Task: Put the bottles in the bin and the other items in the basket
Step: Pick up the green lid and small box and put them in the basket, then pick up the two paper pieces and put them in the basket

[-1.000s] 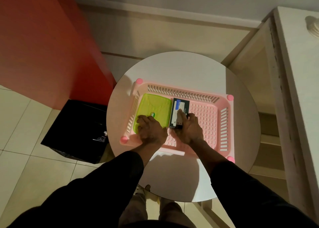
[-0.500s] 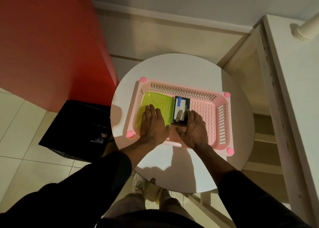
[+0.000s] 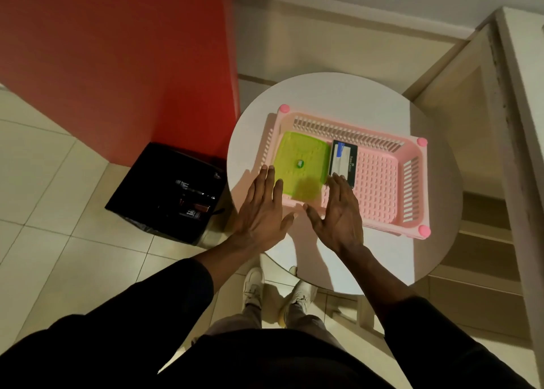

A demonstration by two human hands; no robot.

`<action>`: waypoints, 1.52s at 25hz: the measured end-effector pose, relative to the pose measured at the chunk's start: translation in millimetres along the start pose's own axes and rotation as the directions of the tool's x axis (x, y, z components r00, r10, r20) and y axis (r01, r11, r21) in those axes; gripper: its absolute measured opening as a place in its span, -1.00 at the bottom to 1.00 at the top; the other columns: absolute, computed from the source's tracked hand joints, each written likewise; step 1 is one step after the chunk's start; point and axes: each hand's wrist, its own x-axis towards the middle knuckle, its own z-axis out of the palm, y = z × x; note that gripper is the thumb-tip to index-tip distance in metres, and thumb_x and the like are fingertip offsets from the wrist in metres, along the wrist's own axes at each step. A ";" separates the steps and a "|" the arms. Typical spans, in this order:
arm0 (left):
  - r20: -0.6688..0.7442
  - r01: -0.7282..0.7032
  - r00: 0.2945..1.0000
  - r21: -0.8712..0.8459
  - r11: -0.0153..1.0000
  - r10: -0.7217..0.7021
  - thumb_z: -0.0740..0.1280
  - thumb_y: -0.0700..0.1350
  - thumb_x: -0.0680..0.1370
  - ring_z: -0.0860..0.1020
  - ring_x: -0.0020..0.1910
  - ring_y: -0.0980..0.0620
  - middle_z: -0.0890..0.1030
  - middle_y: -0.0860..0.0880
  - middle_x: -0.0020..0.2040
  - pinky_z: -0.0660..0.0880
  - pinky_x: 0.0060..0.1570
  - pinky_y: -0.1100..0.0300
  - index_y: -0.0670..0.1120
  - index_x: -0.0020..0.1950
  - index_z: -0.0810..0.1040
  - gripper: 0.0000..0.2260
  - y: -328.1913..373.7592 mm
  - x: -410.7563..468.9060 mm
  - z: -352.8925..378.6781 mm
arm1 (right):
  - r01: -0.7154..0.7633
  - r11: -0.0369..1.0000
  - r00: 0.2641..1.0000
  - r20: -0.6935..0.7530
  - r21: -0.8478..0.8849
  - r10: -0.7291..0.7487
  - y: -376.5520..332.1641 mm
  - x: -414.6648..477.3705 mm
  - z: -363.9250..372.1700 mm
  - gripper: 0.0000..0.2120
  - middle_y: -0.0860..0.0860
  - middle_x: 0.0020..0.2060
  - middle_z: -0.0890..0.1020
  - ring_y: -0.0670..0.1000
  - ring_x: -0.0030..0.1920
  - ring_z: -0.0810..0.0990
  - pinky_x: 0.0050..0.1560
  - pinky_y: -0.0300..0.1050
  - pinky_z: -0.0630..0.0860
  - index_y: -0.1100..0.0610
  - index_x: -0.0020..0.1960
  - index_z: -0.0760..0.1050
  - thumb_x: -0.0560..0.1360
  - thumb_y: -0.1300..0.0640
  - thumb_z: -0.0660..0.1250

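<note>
While left hand point(image 3: 262, 212) and right hand point(image 3: 338, 215) are flat-fingered, empty, dark box point(image 3: 343, 160) lies in pink basket point(image 3: 379, 188), long axis pointing away from person.

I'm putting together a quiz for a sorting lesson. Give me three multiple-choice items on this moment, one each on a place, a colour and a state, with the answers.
1. Where does the green case lie?
A. on the floor
B. on a shelf
C. in the basket

2. What colour is the bin?
A. white
B. black
C. blue

3. How are the left hand and the right hand?
A. open, holding nothing
B. both clenched into fists
C. each gripping a cup

Answers:
1 C: the case lies flat on the pink slotted floor.
2 B: it is dark all over.
3 A: the fingers are straight and spread, with nothing in them.
</note>
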 end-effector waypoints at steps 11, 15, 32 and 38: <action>0.107 0.072 0.989 0.218 0.973 -0.098 0.11 0.35 0.66 -0.17 0.72 -0.27 -0.14 -0.33 0.72 -0.14 0.70 -0.15 -0.27 0.71 0.04 -0.14 -12.4 -145.8 40.7 | 0.165 0.986 0.983 0.085 -0.031 -0.162 -17.6 -108.3 23.3 -0.22 0.21 0.63 0.18 0.19 0.65 0.10 0.59 0.19 0.19 0.26 0.62 0.15 0.61 -0.22 0.24; 0.119 0.162 0.976 0.182 0.970 -0.185 0.09 0.39 0.65 -0.19 0.72 -0.25 -0.19 -0.29 0.72 -0.08 0.70 -0.14 -0.22 0.73 -0.03 -0.11 17.1 -199.4 50.7 | 0.250 0.967 0.956 0.164 -0.035 -0.242 -8.5 -157.1 28.8 -0.23 0.23 0.62 0.18 0.22 0.65 0.08 0.58 0.22 0.20 0.27 0.61 0.15 0.62 -0.23 0.21; 0.268 0.224 0.923 0.204 0.953 -0.275 0.15 0.44 0.60 -0.07 0.72 -0.30 -0.05 -0.33 0.72 -0.01 0.67 -0.14 -0.23 0.71 0.11 -0.07 53.6 -440.8 107.8 | 0.309 0.951 0.830 0.495 -0.019 -0.259 -45.6 -380.4 66.7 -0.16 0.24 0.63 0.13 0.23 0.65 0.05 0.61 0.21 0.14 0.28 0.64 0.08 0.62 -0.31 0.14; 0.331 0.173 0.920 0.141 0.975 -0.212 0.21 0.40 0.59 -0.11 0.72 -0.31 -0.08 -0.33 0.72 -0.07 0.66 -0.13 -0.25 0.70 0.08 -0.06 5.9 -520.6 123.8 | 0.222 0.971 0.868 0.471 -0.088 -0.156 -87.0 -443.7 95.7 -0.15 0.23 0.63 0.14 0.23 0.65 0.06 0.63 0.17 0.11 0.28 0.63 0.09 0.60 -0.29 0.22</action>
